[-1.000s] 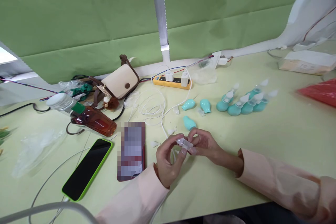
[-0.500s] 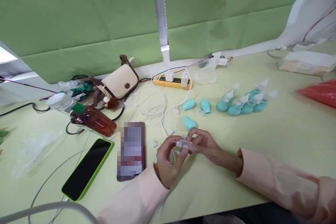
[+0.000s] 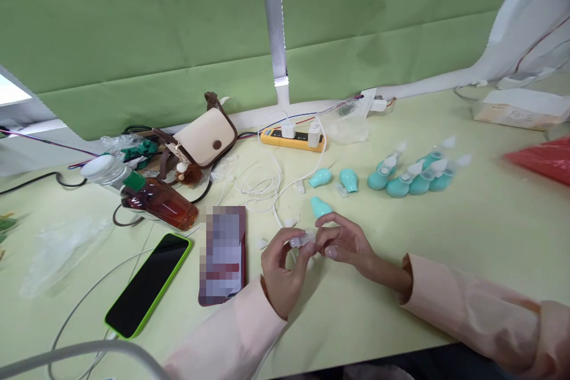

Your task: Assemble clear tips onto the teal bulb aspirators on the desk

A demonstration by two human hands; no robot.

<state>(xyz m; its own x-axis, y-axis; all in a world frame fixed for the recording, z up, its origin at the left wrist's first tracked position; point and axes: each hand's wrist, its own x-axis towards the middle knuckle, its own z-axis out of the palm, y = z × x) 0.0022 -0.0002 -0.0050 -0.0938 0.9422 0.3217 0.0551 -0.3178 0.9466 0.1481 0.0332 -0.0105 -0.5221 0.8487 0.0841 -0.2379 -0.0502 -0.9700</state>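
Note:
My left hand (image 3: 282, 267) is closed, pinching a small translucent plastic piece (image 3: 303, 241) between thumb and fingers. At the piece's right end is my right hand (image 3: 350, 246), its thumb and fingers apart with nothing visible between them. Whether its bent fingertips touch the piece, I cannot tell. Just behind the hands lies a turquoise bulb (image 3: 319, 206), partly covered by my right index finger. Two more turquoise bulbs, one to the left (image 3: 320, 177) and one to the right (image 3: 348, 180), lie farther back. Several turquoise bulbs with clear tips (image 3: 418, 181) stand grouped at the right.
Left of my hands lie a blurred-screen phone (image 3: 222, 255) and a green-cased phone (image 3: 149, 285). Beyond them are a bottle of dark liquid (image 3: 160, 202) and a cream bag (image 3: 205, 139). White cable (image 3: 258, 181) coils before a yellow power strip (image 3: 291, 139). A red bag (image 3: 543, 157) sits far right.
My right hand has spread its thumb and fingers and come off the plastic piece's right end. My left hand has shifted slightly left, still pinching the piece.

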